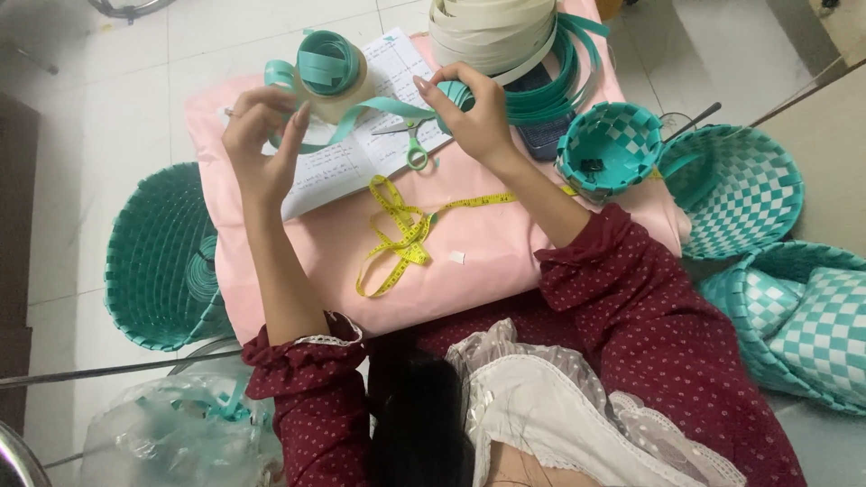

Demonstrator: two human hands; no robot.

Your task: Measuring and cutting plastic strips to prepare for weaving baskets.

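Note:
My right hand (pixel 474 113) grips a small coil of teal plastic strip (pixel 456 93) above a pink cloth-covered board (pixel 505 243). A length of the same strip (pixel 374 110) runs from the coil across to my left hand (pixel 262 135), whose fingers pinch its far end. Beneath the strip lie green-handled scissors (pixel 410 144) and an open notebook (pixel 361 153). A yellow tape measure (pixel 406 234) curls on the cloth nearer to me.
A teal roll on a cream spool (pixel 329 68) and a cream coil (pixel 492 32) with loose teal strips (pixel 564 86) sit at the far edge. A small woven basket (pixel 609 149) and larger teal-and-white baskets (pixel 749 189) stand right; a teal basket (pixel 162 257) left; a plastic bag (pixel 180 433) below.

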